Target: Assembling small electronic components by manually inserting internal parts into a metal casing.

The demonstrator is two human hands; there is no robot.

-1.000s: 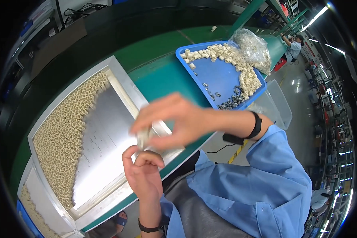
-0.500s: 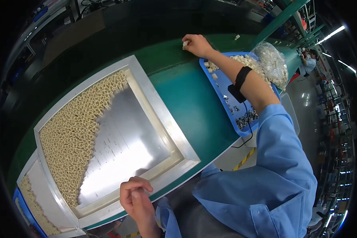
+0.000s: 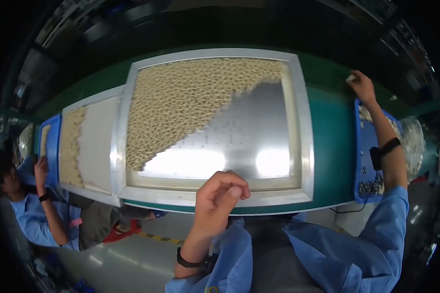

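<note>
Head view: right hand (image 3: 363,89) at two o'clock, pinching.
Cream piece (image 3: 350,78): small, pale; axis seemingly too blurred to read.
Left hand (image 3: 219,199): curled; cannot tell grip.

1. Worn on the person's head, a wide fisheye looks steeply down and forward.
2. Fairly near, roughly centred: a rectangular silver metal-framed tray (image 3: 259,132).
3. A smooth, flat green tabletop (image 3: 331,146) curves toward the rim.

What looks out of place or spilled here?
One small pale piece lies loose past the far rim of the right-hand blue tray. It looks like a stray, since the other pale pieces on that side sit inside the tray; too small to identify surely. Nothing else clearly stands out.
</note>
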